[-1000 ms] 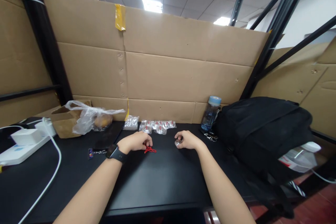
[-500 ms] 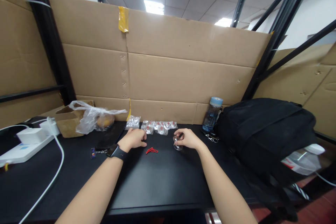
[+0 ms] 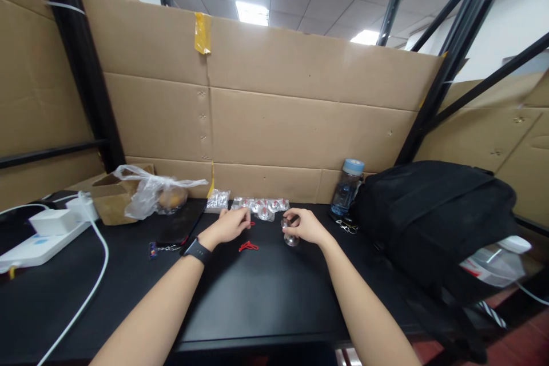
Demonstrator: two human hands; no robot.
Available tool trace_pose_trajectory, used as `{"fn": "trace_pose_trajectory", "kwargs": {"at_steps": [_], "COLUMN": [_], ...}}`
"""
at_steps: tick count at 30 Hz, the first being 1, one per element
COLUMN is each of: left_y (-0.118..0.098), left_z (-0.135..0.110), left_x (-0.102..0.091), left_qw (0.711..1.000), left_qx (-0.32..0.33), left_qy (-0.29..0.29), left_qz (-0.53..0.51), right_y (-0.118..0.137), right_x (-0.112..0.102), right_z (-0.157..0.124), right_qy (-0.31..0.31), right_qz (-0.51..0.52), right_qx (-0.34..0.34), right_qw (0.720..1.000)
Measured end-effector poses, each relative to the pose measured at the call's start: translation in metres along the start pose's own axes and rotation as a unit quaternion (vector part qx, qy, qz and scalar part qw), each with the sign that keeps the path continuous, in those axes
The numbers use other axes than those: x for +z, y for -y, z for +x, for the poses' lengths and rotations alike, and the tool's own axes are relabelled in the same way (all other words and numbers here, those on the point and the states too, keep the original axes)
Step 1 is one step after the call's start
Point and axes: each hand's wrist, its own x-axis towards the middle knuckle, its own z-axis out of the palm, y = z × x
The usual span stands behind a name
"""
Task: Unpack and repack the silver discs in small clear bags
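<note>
My right hand (image 3: 305, 226) is closed around the edge of a small clear, shiny disc-like piece (image 3: 291, 239), held just at the black tabletop. My left hand (image 3: 230, 225), with a dark watch (image 3: 197, 250) on its wrist, has its fingers drawn together in front of the clear packets. A small red bit (image 3: 252, 223) shows at its fingertips; what they hold is mostly hidden. Between the hands lies a red cord (image 3: 249, 246) on the table. Several clear packets with round pieces and red centres (image 3: 266, 214) lie along the cardboard wall.
At the left are a bag of clear flat packets (image 3: 218, 200), a dark pouch (image 3: 178, 229), a knotted plastic bag (image 3: 171, 197), a cardboard box (image 3: 112, 201) and a white power strip (image 3: 40, 246). A water bottle (image 3: 344, 191) and a black backpack (image 3: 433, 217) stand right.
My left hand has moved slightly right, its fingers drawing together, and a red bit now shows there. One front packet is no longer visible. My right hand has tilted the clear piece slightly.
</note>
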Motion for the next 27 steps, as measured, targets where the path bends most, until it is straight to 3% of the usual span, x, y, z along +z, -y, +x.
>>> {"fn": "trace_pose_trajectory", "kwargs": {"at_steps": [6, 9, 18, 27], "left_y": [-0.022, -0.029, -0.053, -0.059], "left_z": [0.006, 0.007, 0.004, 0.005], "left_x": [0.003, 0.005, 0.015, 0.031], "left_qw": [0.987, 0.98, 0.979, 0.972], "left_qx": [-0.008, -0.017, -0.014, -0.015], "left_qy": [-0.112, -0.137, -0.184, -0.223], "left_qz": [-0.114, -0.146, -0.086, -0.073], "right_y": [0.012, 0.02, 0.03, 0.041], "right_x": [0.008, 0.014, 0.038, 0.043], "right_z": [0.001, 0.001, 0.002, -0.001], "right_qy": [-0.043, -0.058, -0.063, -0.059], "right_qz": [0.066, 0.113, 0.286, 0.338], "right_qx": [-0.042, -0.078, -0.098, -0.103], "right_qw": [0.996, 0.989, 0.951, 0.934]}}
